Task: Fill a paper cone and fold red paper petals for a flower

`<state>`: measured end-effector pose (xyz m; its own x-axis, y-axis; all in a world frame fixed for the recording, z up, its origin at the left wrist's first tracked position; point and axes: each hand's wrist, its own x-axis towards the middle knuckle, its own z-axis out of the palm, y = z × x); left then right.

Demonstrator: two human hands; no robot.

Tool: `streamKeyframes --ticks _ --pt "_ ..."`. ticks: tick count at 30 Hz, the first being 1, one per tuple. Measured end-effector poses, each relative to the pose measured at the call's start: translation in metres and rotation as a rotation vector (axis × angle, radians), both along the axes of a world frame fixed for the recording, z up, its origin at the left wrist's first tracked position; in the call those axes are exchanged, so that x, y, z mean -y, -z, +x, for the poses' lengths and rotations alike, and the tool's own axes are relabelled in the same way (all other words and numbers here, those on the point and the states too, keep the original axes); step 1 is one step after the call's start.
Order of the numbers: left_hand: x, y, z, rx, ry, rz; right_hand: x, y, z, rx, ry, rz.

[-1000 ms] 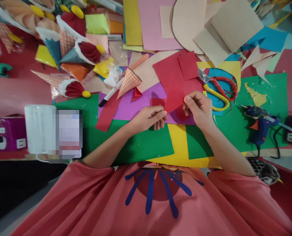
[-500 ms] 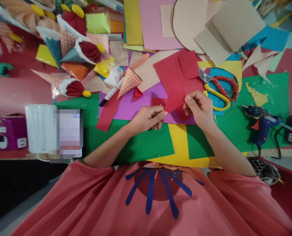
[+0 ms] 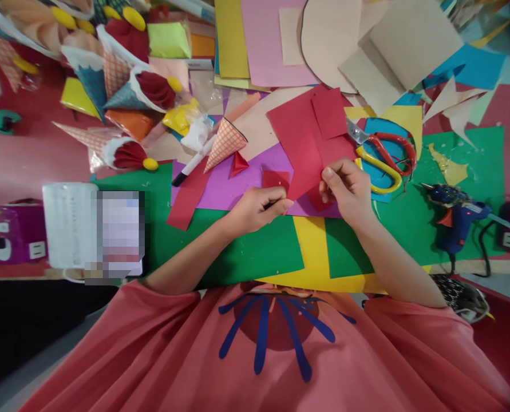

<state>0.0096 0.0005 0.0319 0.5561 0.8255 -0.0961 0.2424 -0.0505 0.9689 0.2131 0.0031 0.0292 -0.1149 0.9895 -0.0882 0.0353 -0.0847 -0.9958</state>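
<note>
My left hand (image 3: 263, 207) is closed in a pinch at the lower corner of a red craft sheet (image 3: 300, 149). Thumb and fingertips of my right hand (image 3: 347, 189) pinch the same sheet along its right edge. A smaller red square (image 3: 329, 114) overlaps the sheet at the top. Just behind my left hand lies another red square piece (image 3: 276, 179), partly covered. Close by, to the left, are a small folded red piece (image 3: 238, 164), an orange checked cone (image 3: 225, 144) and a red strip (image 3: 189, 197). Scissors (image 3: 386, 154) with red and yellow handles rest right of my right hand.
A blue glue gun (image 3: 454, 223) stands at the right on a green sheet (image 3: 486, 166). Decorated cones (image 3: 126, 91) and bagged clay (image 3: 169, 40) crowd the upper left. A phone (image 3: 121, 229) lies at left beside a white device (image 3: 70, 226). Beige sheets (image 3: 332, 40) lie at the back.
Almost nothing differs. The fingers of my left hand have curled in slightly at the sheet's corner; my right hand keeps its pinch in nearly the same place.
</note>
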Motion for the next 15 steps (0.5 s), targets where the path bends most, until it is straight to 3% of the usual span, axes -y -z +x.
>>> streamKeyframes --ticks 6,15 --pt "-0.0001 0.0044 -0.0012 0.097 0.053 -0.188 -0.0010 0.0009 0.0015 0.020 -0.015 0.005" --pt "-0.0063 0.0071 0.0009 0.201 -0.231 -0.192 0.0014 0.0013 0.0006 0.008 -0.218 -0.072"
